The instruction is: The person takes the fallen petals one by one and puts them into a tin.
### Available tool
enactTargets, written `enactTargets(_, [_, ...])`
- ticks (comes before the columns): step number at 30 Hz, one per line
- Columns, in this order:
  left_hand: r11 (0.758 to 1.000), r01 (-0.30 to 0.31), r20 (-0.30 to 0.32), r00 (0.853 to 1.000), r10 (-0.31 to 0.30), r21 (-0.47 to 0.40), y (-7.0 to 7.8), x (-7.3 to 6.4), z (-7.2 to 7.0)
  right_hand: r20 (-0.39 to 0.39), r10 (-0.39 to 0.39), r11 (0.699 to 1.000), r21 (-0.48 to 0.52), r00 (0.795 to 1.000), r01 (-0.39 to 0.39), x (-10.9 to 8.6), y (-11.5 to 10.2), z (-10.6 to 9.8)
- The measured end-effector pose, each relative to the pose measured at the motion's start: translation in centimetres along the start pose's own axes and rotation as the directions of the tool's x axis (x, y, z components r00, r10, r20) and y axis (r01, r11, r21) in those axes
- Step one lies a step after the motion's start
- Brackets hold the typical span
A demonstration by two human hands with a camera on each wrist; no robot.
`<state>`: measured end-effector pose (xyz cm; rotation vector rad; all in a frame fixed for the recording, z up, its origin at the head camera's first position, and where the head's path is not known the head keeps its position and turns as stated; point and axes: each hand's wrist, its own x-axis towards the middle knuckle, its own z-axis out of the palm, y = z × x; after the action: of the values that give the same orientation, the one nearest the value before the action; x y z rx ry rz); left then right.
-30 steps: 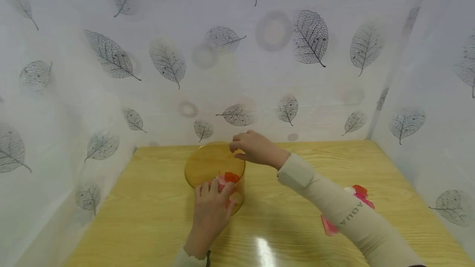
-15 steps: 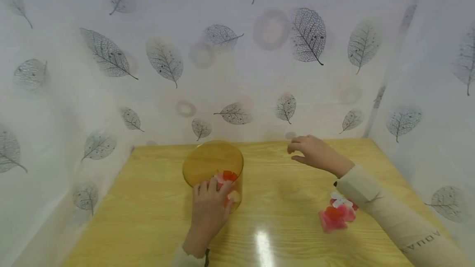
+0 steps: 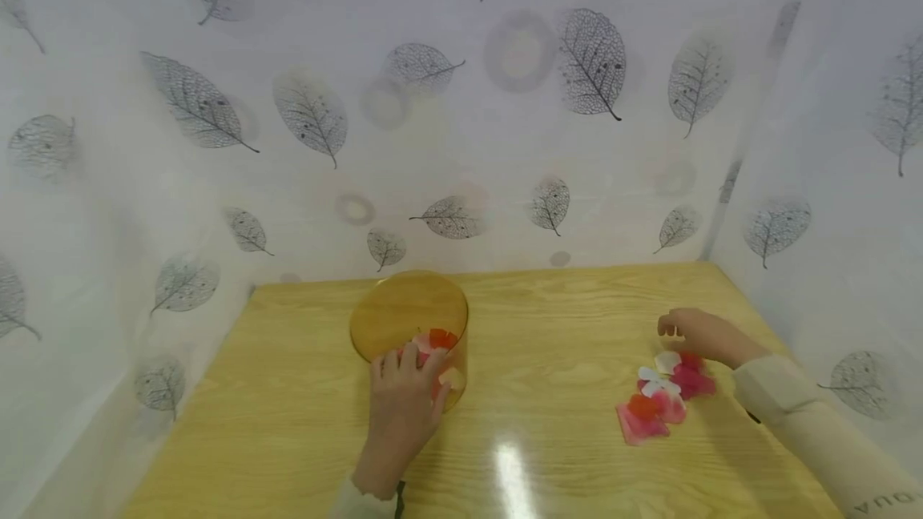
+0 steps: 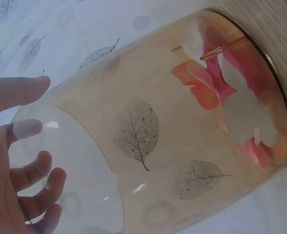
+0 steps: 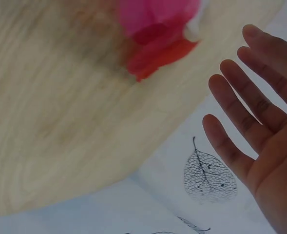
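An amber see-through glass vase (image 3: 409,311) stands at the back left of the table, its wide mouth facing up. My left hand (image 3: 404,407) holds it at the near rim, fingers bent at the edge; the left wrist view shows the thumb and fingers (image 4: 45,187) about the mouth. Pink, red and white artificial flower heads (image 4: 243,102) lie at the bottom of the vase, with thin brown stems among them. My right hand (image 3: 707,336) hovers over loose flower heads (image 3: 659,399), in pink, orange and white. Its fingers are extended and hold nothing in the right wrist view.
A wood-grain table (image 3: 555,327) bears the vase and flowers. White sheeting (image 3: 476,142) printed with grey leaves rises behind it and along both sides. A bright light reflection (image 3: 510,471) lies on the tabletop near the front.
My right hand has moved from the vase's mouth to the right, down toward the loose flower heads. The left hand stays at the vase. The head view has shifted slightly.
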<state>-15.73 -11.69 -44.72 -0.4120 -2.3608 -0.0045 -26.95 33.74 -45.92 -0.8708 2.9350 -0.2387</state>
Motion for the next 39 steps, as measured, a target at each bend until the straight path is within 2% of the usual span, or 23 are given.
enactTargets(4, [1.000,0.001,0.000,1.000,-0.001,0.006,-0.1,0.0,0.0,0.062,0.035,0.996,0.074,0.997,-0.039,-0.5,0.7,1.6])
enactTargets(9, [1.000,-0.002,-0.002,1.000,0.002,-0.001,-0.1,-0.1,0.1,0.048,0.034,0.995,0.094,0.998,-0.038,-0.8,0.7,2.7])
enactTargets(19, [1.000,0.002,-0.005,1.000,-0.002,-0.011,-0.1,-0.2,0.4,-0.013,0.038,0.997,0.073,0.999,-0.037,-0.5,0.1,2.5])
enactTargets(26, [1.000,0.000,-0.008,1.000,-0.001,-0.017,-0.1,-0.1,0.2,-0.024,0.033,0.999,0.030,0.999,-0.032,0.7,-0.2,1.7])
enactTargets(30, [1.000,0.004,-0.002,1.000,-0.004,-0.021,-0.2,-0.1,0.2,-0.042,-0.008,1.000,-0.001,0.999,0.008,2.1,-1.5,0.3])
enactTargets(34, [1.000,0.006,0.005,1.000,-0.006,-0.018,-0.2,-0.1,0.1,-0.096,-0.052,0.999,-0.014,0.994,0.051,4.2,-4.0,-1.5])
enactTargets(36, [1.000,0.007,0.006,1.000,-0.007,-0.016,-0.2,-0.1,0.1,-0.140,-0.084,0.996,-0.018,0.987,0.083,5.4,-5.7,-2.4])
enactTargets(39, [1.000,0.010,0.009,1.000,-0.010,-0.018,-0.2,-0.1,0.1,-0.217,-0.162,0.987,-0.037,0.963,0.157,7.5,-8.6,-3.8])
